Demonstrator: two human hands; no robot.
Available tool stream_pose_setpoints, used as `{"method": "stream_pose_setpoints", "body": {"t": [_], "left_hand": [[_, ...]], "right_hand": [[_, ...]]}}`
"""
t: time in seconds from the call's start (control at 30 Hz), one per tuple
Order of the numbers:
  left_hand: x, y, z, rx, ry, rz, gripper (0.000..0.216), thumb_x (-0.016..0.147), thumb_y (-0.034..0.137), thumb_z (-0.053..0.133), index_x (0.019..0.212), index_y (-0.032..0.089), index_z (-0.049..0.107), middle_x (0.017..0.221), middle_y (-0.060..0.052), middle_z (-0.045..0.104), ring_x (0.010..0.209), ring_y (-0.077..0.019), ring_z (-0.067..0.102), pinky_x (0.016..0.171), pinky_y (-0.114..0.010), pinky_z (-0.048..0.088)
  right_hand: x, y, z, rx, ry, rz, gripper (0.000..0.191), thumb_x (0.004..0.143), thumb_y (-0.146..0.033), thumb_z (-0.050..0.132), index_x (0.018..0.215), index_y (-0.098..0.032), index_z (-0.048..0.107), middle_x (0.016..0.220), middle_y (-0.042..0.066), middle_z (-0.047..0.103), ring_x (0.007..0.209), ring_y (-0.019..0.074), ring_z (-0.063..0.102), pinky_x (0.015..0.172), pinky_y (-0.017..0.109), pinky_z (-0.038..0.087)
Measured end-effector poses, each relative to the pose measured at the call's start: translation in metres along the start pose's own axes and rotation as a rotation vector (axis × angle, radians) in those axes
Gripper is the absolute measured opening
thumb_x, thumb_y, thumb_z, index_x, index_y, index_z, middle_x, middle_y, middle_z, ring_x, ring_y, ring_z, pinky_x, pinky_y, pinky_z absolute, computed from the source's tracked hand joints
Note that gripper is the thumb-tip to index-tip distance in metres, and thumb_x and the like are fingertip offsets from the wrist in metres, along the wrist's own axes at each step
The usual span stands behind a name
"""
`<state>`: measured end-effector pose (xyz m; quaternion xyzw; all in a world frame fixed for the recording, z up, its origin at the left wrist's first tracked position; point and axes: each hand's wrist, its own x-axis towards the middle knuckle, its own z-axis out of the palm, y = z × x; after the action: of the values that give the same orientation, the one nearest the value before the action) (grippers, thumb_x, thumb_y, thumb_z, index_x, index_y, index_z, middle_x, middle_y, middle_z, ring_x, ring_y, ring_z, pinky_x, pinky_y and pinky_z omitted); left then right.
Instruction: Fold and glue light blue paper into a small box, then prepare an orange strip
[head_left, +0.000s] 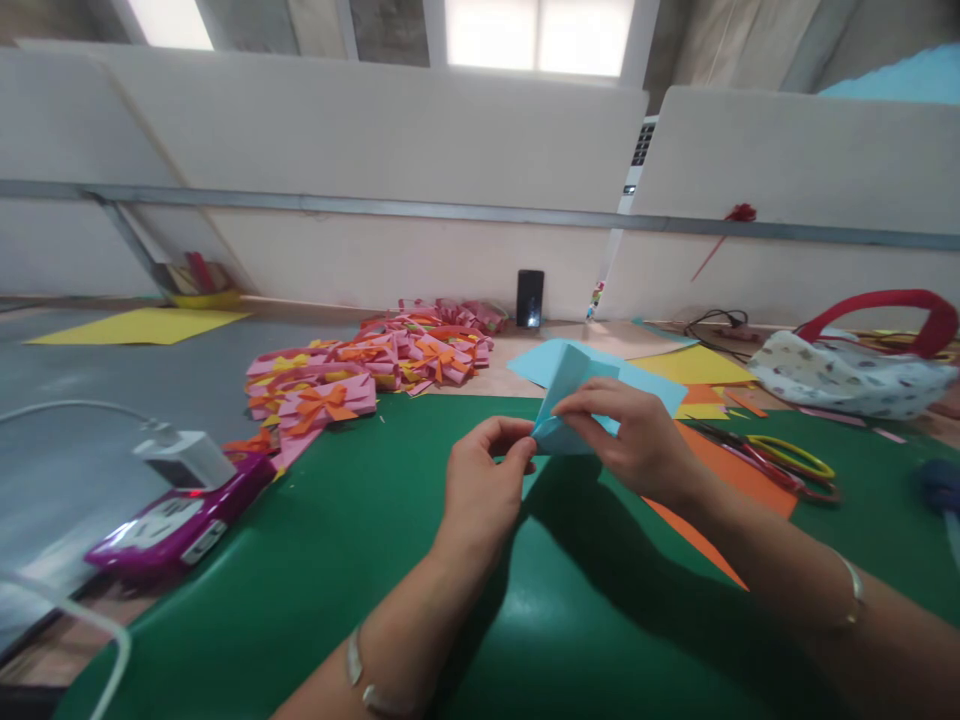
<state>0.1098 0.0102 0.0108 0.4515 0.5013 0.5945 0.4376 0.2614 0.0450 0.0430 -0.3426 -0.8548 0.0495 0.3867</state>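
We identify the folded paper (564, 378) as plain light blue and the desk covering (382, 490) as solid green. Along its far edge, we note: left, pink paper pieces (365, 393) with orange and yellow bows (322, 405); right, a white pouch (847, 375) with small dark motifs and a red handle (877, 299). Toward its right edge, we note orange paper (742, 484) and yellow and red scissors handles (826, 469).

a paper-craft workshop, judging by the blue paper (564, 380), scissors (744, 450) and heaped pink paper pieces (427, 350).
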Motion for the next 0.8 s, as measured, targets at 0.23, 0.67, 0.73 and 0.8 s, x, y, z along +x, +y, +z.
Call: {"method": "stream_pose_setpoints", "body": {"t": [0.23, 0.67, 0.73, 0.8], "left_hand": [[0.001, 0.013, -0.004, -0.046, -0.087, 0.044, 0.015, 0.07, 0.018, 0.065, 0.085, 0.016, 0.065, 0.074, 0.0, 0.066, 0.069, -0.0111, 0.058, 0.067, -0.021, 0.043], [-0.01, 0.009, 0.002, -0.462, -0.283, -0.109, 0.075, 0.051, 0.042, 0.082, 0.118, 0.021, 0.055, 0.119, -0.009, 0.057, 0.099, -0.0218, 0.056, 0.082, -0.029, 0.044], [-0.016, 0.007, 0.004, -0.478, -0.385, -0.126, 0.104, 0.042, 0.033, 0.087, 0.134, 0.023, 0.038, 0.124, -0.009, 0.055, 0.106, -0.0257, 0.054, 0.085, -0.031, 0.043], [-0.019, 0.006, 0.004, -0.452, -0.485, -0.154, 0.116, 0.045, 0.025, 0.086, 0.142, 0.022, 0.021, 0.115, -0.009, 0.06, 0.103, -0.0266, 0.055, 0.084, -0.032, 0.043]], "right_hand": [[0.007, 0.005, -0.018, 0.029, -0.017, -0.123, 0.02, 0.079, -0.012, 0.057, 0.091, -0.024, 0.068, 0.083, 0.003, 0.058, 0.081, 0.0163, 0.055, 0.072, 0.03, 0.046], [0.002, -0.009, -0.013, -0.113, 0.2, -0.406, 0.011, 0.077, -0.008, 0.057, 0.078, -0.018, 0.062, 0.08, 0.003, 0.065, 0.077, 0.0168, 0.052, 0.072, 0.035, 0.039], [0.0, -0.013, -0.008, -0.055, 0.227, -0.375, 0.013, 0.074, -0.005, 0.056, 0.079, -0.017, 0.058, 0.081, 0.004, 0.064, 0.077, 0.0175, 0.052, 0.07, 0.035, 0.04], [-0.001, -0.016, -0.005, -0.013, 0.232, -0.363, 0.014, 0.074, -0.005, 0.055, 0.081, -0.016, 0.057, 0.079, 0.005, 0.063, 0.075, 0.0175, 0.051, 0.067, 0.034, 0.04]]}}
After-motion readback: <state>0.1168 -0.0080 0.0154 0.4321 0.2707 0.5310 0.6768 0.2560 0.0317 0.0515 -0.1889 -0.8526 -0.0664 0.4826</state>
